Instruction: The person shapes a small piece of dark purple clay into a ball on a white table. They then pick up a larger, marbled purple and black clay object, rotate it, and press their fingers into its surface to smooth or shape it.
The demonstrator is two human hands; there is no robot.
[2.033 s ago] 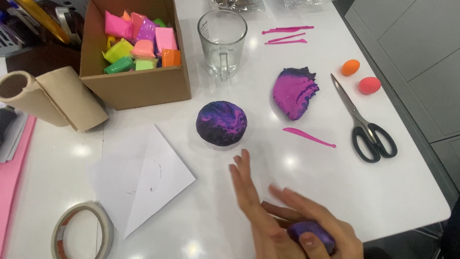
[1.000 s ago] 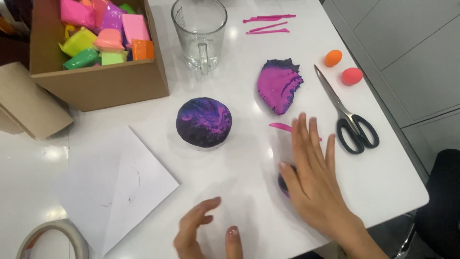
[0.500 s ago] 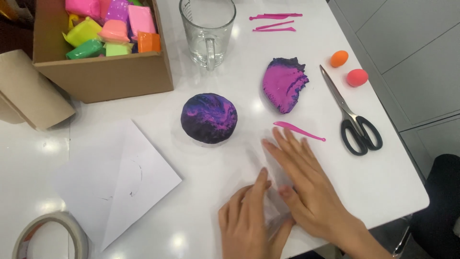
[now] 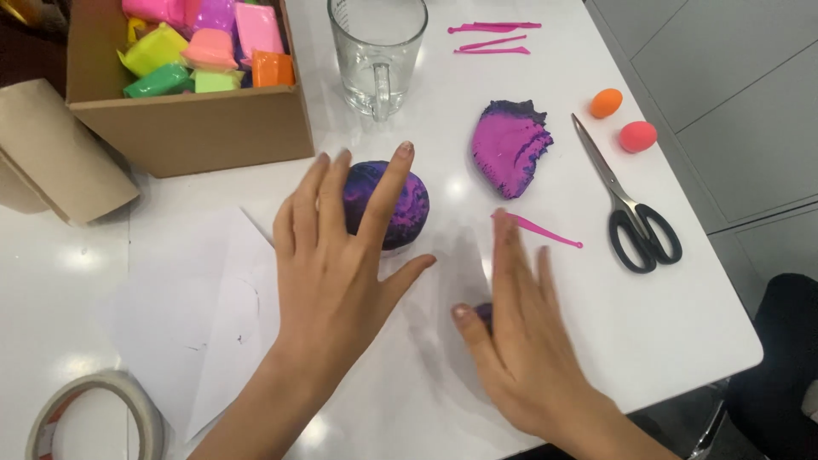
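My left hand [image 4: 332, 273] reaches forward with its fingers spread and laid over a dark purple and pink clay ball [image 4: 411, 209] on the white table [image 4: 699, 324]. My right hand [image 4: 520, 341] lies flat, palm down, on a small purple clay lump [image 4: 483, 313] that peeks out by the thumb. A thin pink clay strip [image 4: 545, 232] lies just beyond the right fingertips. A flattened pink and purple clay piece [image 4: 509, 149] sits farther back.
Black-handled scissors [image 4: 630, 213] lie at the right, with an orange ball [image 4: 606, 103] and a red-pink ball [image 4: 638, 136] near the table edge. A glass mug [image 4: 375, 51], a cardboard box [image 4: 187, 128] of coloured clay, white paper [image 4: 196, 315], a tape roll [image 4: 94, 417] and a cardboard tube [image 4: 51, 153] surround the hands.
My left hand has moved up from beside the right hand onto the purple ball. My right hand has slid back toward me over the small lump.
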